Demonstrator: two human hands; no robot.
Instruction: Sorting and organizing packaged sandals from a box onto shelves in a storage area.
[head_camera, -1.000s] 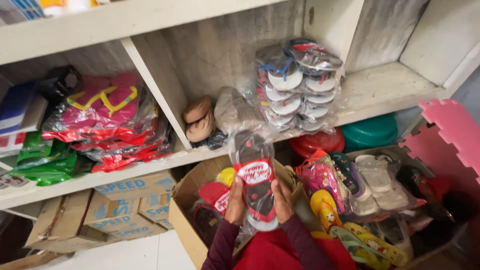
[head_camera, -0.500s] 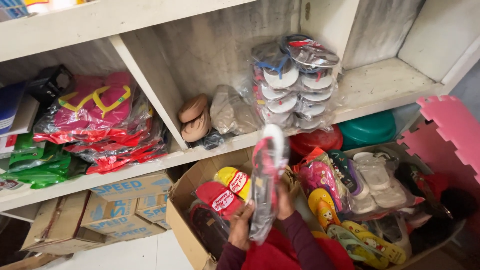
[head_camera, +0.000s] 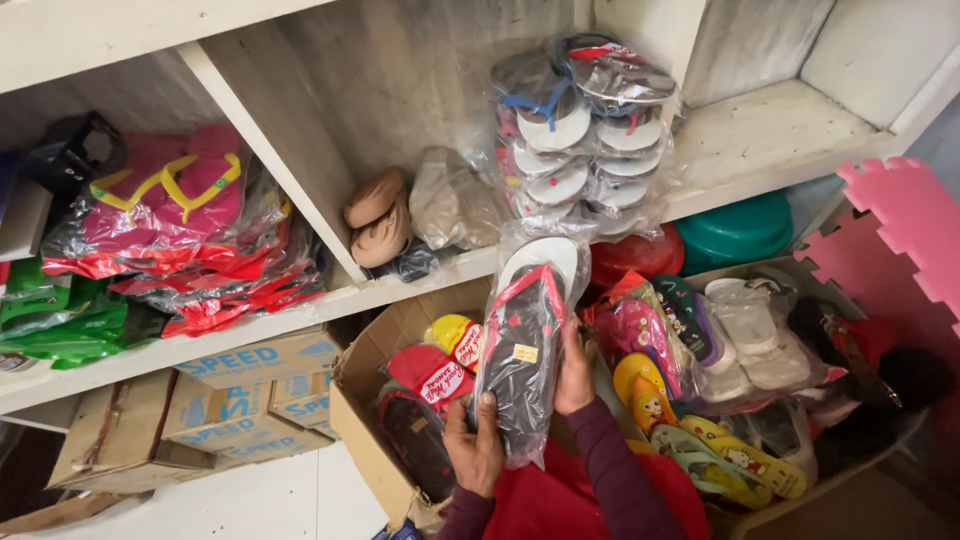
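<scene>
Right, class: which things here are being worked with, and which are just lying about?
In hand:
bagged flip-flops
left hand
right hand
cardboard box

Lying about:
stacked sandals on shelf
pink bagged slippers
brown sandals
green basin
pink foam mat

sandal wrap (head_camera: 522, 350): glossy clear plastic
box (head_camera: 375, 350): matt brown cardboard
shelf (head_camera: 760, 140): rough painted wood

I see a white shelf (head_camera: 760, 150) across the upper frame: pink and red bagged sandals (head_camera: 170, 230) left, brown sandals (head_camera: 377, 215) centre, a bagged stack of white-soled flip-flops (head_camera: 585, 130) right of them. Lower left, flat cardboard boxes (head_camera: 230, 400) under the shelf. Right side: green tubs (head_camera: 740, 228), pink foam mat (head_camera: 905, 240), yellow kids' sandals (head_camera: 720, 450).
</scene>
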